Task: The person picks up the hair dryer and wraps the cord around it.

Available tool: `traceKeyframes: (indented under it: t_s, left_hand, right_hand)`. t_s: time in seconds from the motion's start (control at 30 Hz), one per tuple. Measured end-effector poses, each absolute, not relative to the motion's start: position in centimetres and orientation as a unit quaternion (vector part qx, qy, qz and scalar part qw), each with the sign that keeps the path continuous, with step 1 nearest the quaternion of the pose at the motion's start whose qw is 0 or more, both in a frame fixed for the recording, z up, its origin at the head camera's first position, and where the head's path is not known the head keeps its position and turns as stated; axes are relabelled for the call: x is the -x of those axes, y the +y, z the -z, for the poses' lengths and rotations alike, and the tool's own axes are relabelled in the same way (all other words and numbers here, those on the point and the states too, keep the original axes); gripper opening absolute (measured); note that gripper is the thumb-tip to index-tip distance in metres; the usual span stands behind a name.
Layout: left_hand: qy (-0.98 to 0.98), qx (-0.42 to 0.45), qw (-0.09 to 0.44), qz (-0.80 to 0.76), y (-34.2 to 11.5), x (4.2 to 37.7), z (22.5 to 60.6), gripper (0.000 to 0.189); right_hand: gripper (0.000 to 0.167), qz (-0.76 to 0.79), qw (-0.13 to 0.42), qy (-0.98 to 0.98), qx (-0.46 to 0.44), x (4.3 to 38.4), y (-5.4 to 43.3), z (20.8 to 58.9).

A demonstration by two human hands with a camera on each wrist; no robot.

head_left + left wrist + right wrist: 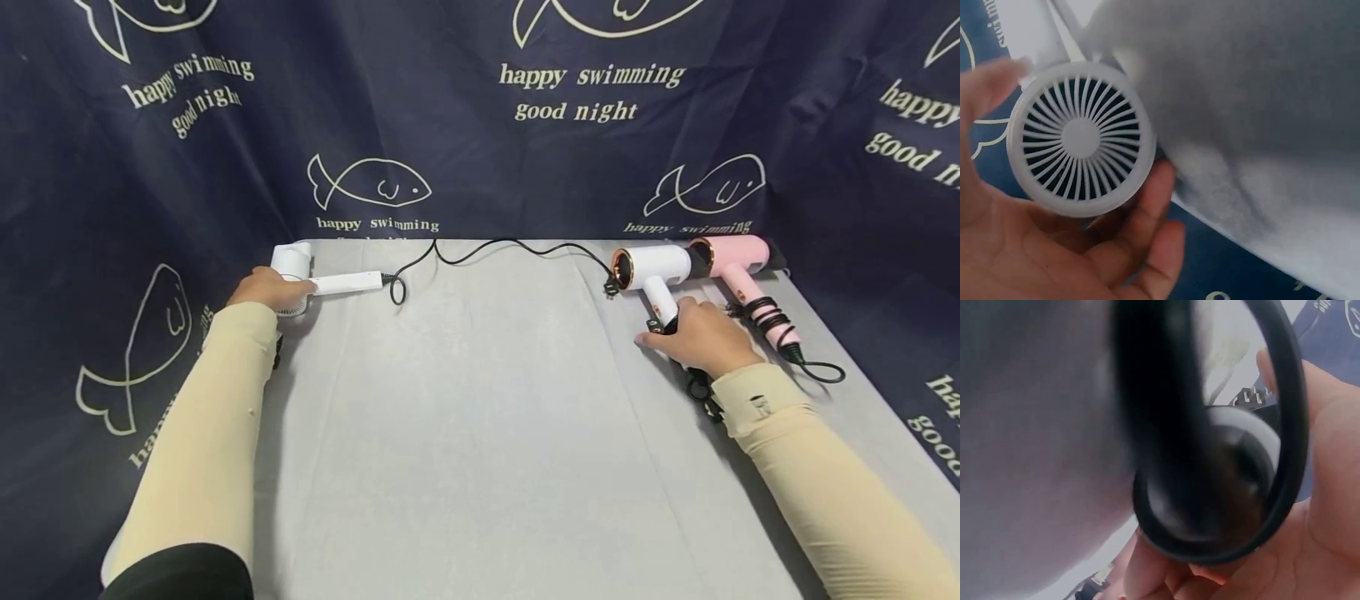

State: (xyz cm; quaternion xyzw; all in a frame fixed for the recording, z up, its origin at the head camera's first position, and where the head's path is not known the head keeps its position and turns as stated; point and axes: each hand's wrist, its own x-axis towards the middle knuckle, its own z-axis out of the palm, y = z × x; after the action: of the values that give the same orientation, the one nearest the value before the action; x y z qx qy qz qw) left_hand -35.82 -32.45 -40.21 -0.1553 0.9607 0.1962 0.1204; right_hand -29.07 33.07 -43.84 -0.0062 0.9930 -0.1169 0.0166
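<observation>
At the left end of the table, my left hand (264, 288) grips the barrel of a white hair dryer (348, 283). In the left wrist view its round grille (1080, 139) faces the camera, with the fingers curled beneath and the thumb blurred at the upper left. My right hand (708, 337) holds the handle of another white hair dryer (656, 267) with a copper-coloured rim. A black cord (1291, 412) loops at the handle's end in the right wrist view, hiding part of it. To the right lies a pink hair dryer (738, 254) with its cord wound around the handle.
From the left dryer a black cord (517, 242) runs along the back edge to a plug (611, 287) beside the right white dryer. Pale grey cloth covers the table (465, 417). Dark blue printed curtains (480, 167) stand around its back and sides.
</observation>
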Motion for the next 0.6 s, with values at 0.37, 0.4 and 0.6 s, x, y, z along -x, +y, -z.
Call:
traceKeyframes:
  t_s: [0.37, 0.4, 0.6]
  left_hand:
    - [0.957, 0.144, 0.095, -0.235, -33.5, 36.0, 41.1, 0.078]
    - [0.954, 0.141, 0.103, -0.243, -33.6, 35.8, 41.0, 0.077]
    - [0.938, 0.134, 0.142, -0.285, -34.0, 35.4, 40.3, 0.072]
  right_hand:
    - [0.096, 0.116, 0.03, 0.993, 0.008, 28.7, 33.0, 43.8]
    - [0.095, 0.117, 0.034, 0.993, 0.01, 28.6, 33.0, 43.6]
    - [0.102, 0.122, 0.05, 0.991, 0.013, 27.9, 33.6, 42.4]
